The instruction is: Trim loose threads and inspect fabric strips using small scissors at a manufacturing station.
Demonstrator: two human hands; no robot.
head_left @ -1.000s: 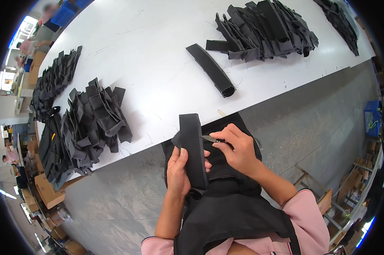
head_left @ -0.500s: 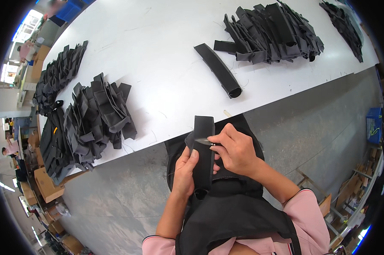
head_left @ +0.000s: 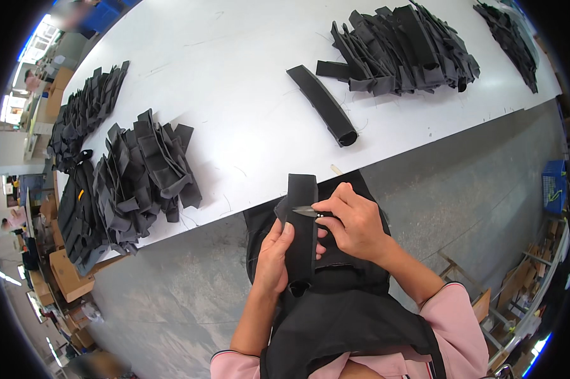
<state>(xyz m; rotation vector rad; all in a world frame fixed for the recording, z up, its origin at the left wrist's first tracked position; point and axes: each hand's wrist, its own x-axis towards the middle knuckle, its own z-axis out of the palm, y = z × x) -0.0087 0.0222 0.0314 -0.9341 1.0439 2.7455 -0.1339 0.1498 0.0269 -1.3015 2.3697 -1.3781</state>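
Note:
A black fabric strip (head_left: 302, 252), flat and folded double, stands lengthwise above my lap at the table's near edge. My left hand (head_left: 275, 256) is closed on its lower left side, thumb on the front face and fingertips showing past the right edge. In a pinch, my right hand (head_left: 355, 221) holds small metal thread snips (head_left: 305, 211). Their pointed blades lie across the upper part of the strip, pointing left. Whether the blades touch a thread is too small to tell. Beyond, a single black fabric sleeve (head_left: 323, 106) rests on the white table (head_left: 247, 82).
Heaps of black fabric strips lie at the table's left (head_left: 147, 170), far left (head_left: 90, 114) and back right (head_left: 402, 54); another dark pile (head_left: 509, 41) sits at the right corner. Cardboard boxes (head_left: 72, 275) stand at left, a blue crate (head_left: 555, 186) on the right.
My right hand and the snips have shifted slightly right, so the blades' tip sits farther from the strip's left edge. My left hand keeps its hold on the strip.

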